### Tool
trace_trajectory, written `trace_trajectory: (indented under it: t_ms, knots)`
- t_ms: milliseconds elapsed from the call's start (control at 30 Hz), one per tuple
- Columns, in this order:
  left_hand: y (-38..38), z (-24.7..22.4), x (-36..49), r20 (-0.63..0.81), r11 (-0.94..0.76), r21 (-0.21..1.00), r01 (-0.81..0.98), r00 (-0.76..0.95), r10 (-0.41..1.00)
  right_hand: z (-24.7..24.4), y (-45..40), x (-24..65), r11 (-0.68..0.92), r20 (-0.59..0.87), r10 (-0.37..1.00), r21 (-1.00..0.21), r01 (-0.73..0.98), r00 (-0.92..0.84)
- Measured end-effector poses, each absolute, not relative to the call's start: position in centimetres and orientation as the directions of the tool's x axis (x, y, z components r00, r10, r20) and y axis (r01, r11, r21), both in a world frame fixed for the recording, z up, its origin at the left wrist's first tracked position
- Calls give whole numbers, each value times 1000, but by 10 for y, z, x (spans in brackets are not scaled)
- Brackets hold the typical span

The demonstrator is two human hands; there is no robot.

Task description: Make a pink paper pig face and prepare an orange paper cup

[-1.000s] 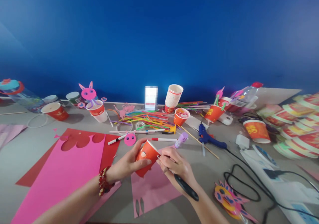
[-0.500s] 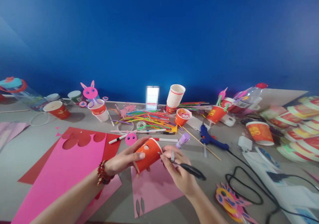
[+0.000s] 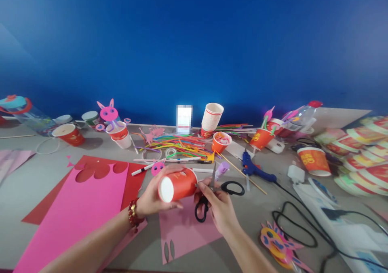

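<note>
An orange-red paper cup [image 3: 184, 186] lies on its side in my left hand [image 3: 151, 194], its white base turned toward the lower left. My left fingers wrap round it from behind and below. At the cup's right end, my right hand [image 3: 220, 208] grips black-handled scissors [image 3: 233, 188], with the blades pointing up and the handles spread apart. The right fingertips are close to the cup's rim; whether they touch it I cannot tell. Below the hands lies a light pink sheet [image 3: 194, 240] with two slits. Just behind the cup is a small pink bunny face [image 3: 157, 168].
Bright pink paper [image 3: 91, 216] with scalloped cuts lies over red paper at left. A blue glue gun [image 3: 257, 170] and its cord occupy the right. Behind are pipe cleaners [image 3: 178, 145], a leaning cup stack [image 3: 212, 117], a cup of scraps [image 3: 221, 141] and a bunny cup [image 3: 118, 133].
The cup has been turned so its white base now shows. In my right hand the scissors have swung round, from handles pointing right to blades pointing up. My left hand has shifted slightly.
</note>
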State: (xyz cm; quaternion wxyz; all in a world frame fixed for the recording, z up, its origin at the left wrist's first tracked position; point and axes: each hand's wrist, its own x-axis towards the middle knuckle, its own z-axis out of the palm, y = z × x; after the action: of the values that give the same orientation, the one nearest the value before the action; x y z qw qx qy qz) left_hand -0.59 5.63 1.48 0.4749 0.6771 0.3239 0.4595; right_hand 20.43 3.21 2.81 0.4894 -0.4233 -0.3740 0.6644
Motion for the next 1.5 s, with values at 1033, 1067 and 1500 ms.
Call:
trace_trajectory:
  t_ms: [1033,1067,1500]
  knots:
    - [44,3,6,241,-185,958,-219,263,934,35,14,204,487,380,851,-830,273,-363]
    - [44,4,5,269,-214,952,-221,263,926,33,13,204,471,371,859,-842,263,-353]
    - [44,5,8,457,-399,882,-250,255,852,14,8,199,145,126,956,-988,55,-266]
